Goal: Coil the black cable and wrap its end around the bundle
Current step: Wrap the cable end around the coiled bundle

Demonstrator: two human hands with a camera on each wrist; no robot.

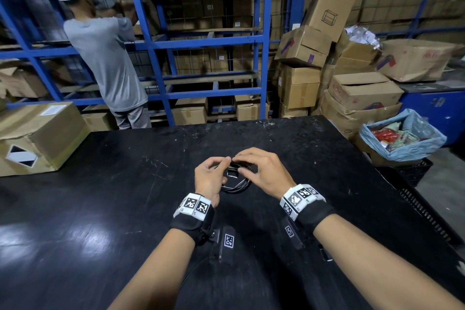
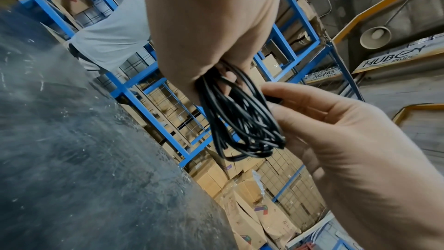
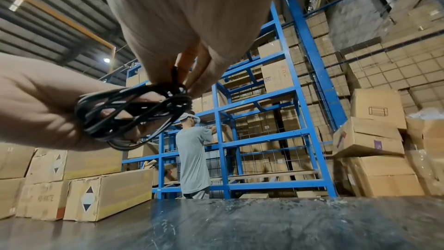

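Cable bundle [image 1: 235,178] above table [image 1: 100,196], between left hand [image 1: 210,178], right hand [image 1: 264,171].

The black cable [image 1: 235,178] is thin and glossy, gathered into a loose bundle of several overlapping loops. It is held just above the black table [image 1: 125,184], near its middle, with its loops splaying unevenly and one strand crossing the bundle.

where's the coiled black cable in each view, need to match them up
Head: the coiled black cable sits centre, between both hands above the black table.
Left wrist: centre, hanging from the left hand.
Right wrist: left of centre, under the right hand.
Shared landmark: the blue metal shelving rack.
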